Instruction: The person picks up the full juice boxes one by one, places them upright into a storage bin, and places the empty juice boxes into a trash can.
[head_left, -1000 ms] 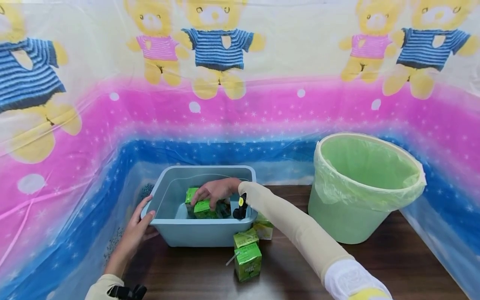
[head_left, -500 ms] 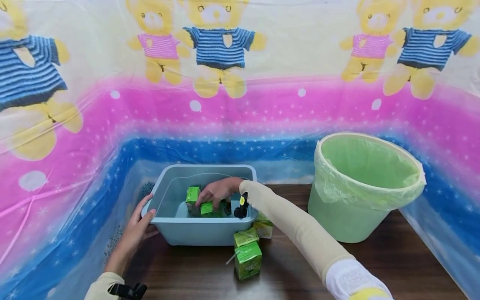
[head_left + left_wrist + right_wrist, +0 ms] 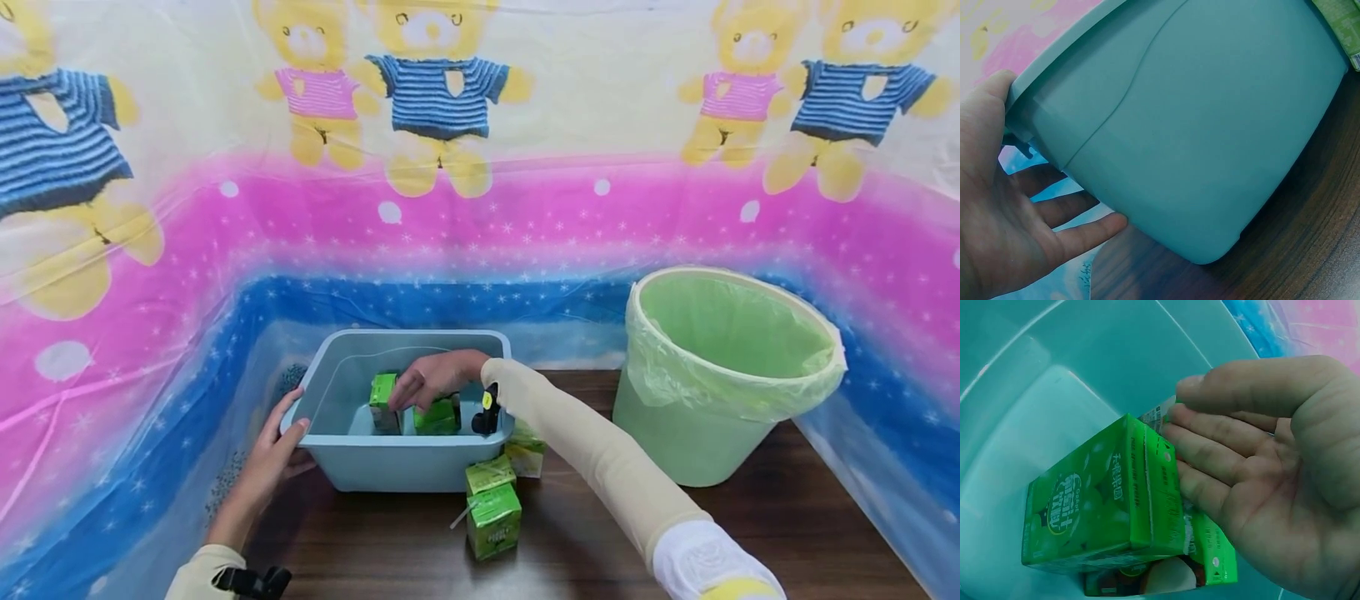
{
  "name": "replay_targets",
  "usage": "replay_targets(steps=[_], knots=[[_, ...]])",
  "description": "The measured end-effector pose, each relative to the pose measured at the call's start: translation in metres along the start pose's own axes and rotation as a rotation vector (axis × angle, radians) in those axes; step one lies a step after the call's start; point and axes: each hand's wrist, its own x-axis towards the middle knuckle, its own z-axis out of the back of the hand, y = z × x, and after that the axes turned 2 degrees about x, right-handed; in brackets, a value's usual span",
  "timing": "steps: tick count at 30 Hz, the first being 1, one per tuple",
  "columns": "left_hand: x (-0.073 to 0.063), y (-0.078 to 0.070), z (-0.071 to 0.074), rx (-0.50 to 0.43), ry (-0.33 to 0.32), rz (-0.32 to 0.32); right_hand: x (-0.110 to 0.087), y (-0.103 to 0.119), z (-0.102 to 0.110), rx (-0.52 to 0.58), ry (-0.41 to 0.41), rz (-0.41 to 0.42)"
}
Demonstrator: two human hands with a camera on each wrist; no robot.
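Note:
My left hand [image 3: 276, 446] holds the blue plastic basin [image 3: 397, 467] by its left end, thumb over the rim and fingers beneath, as the left wrist view shows. My right hand [image 3: 435, 379] is inside the basin, its fingers extended and thumb apart in the right wrist view. Just below it lies a green juice box [image 3: 437, 418], and another juice box [image 3: 385, 404] stands to its left, right at the fingertips. Close up, one juice box [image 3: 1097, 494] overlaps a second [image 3: 1219, 556] beside the fingers [image 3: 1210, 453]. Nothing is gripped in this hand.
Several more green juice boxes [image 3: 493, 521] stand outside the basin at its front right corner, the nearest with a straw [image 3: 459, 517] sticking out. A green bin [image 3: 675, 433] with a plastic liner stands on the right of the dark wooden table [image 3: 585, 542]. Bear-printed sheeting [image 3: 555, 225] surrounds the table.
My right hand has lowered a juice box onto the basin's floor and let go of it; its fingers are now straighter. The left hand has stayed at the rim.

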Motion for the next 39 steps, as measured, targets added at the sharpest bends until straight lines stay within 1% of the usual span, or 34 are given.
replay_targets(steps=[3, 5, 10, 12, 15, 20, 26, 29, 33, 36, 39], knots=[[0.000, 0.000, 0.001, 0.008, 0.002, -0.007, -0.003, 0.002, 0.002, 0.028, -0.009, 0.041], [0.000, -0.001, 0.001, 0.008, 0.005, -0.002, -0.006, 0.004, 0.004, 0.062, -0.010, 0.060], [0.000, 0.000, 0.000, 0.009, 0.010, 0.013, -0.015, 0.012, 0.009, 0.106, -0.019, 0.118], [0.000, 0.001, 0.000, 0.009, 0.010, 0.008, -0.020, 0.016, 0.012, 0.139, -0.019, 0.153], [0.000, 0.002, 0.000, 0.011, 0.010, -0.007, -0.028, 0.021, 0.016, 0.215, -0.008, 0.206], [-0.001, 0.002, -0.001, 0.004, 0.012, -0.027, -0.049, 0.032, 0.019, 0.281, 0.013, 0.313], [0.000, 0.000, 0.001, -0.001, 0.008, -0.010, -0.077, 0.049, 0.015, 0.358, 0.021, 0.484], [0.002, -0.001, 0.002, -0.013, 0.011, 0.004, -0.089, 0.055, 0.010, 0.357, -0.007, 0.546], [0.002, -0.001, 0.002, -0.020, 0.015, 0.004, -0.104, 0.058, 0.003, 0.328, -0.053, 0.604], [0.001, 0.000, 0.002, -0.023, 0.019, -0.003, -0.116, 0.056, -0.003, 0.303, -0.087, 0.631], [0.000, 0.001, 0.001, -0.032, 0.029, -0.007, -0.131, 0.052, -0.010, 0.276, -0.127, 0.636]])
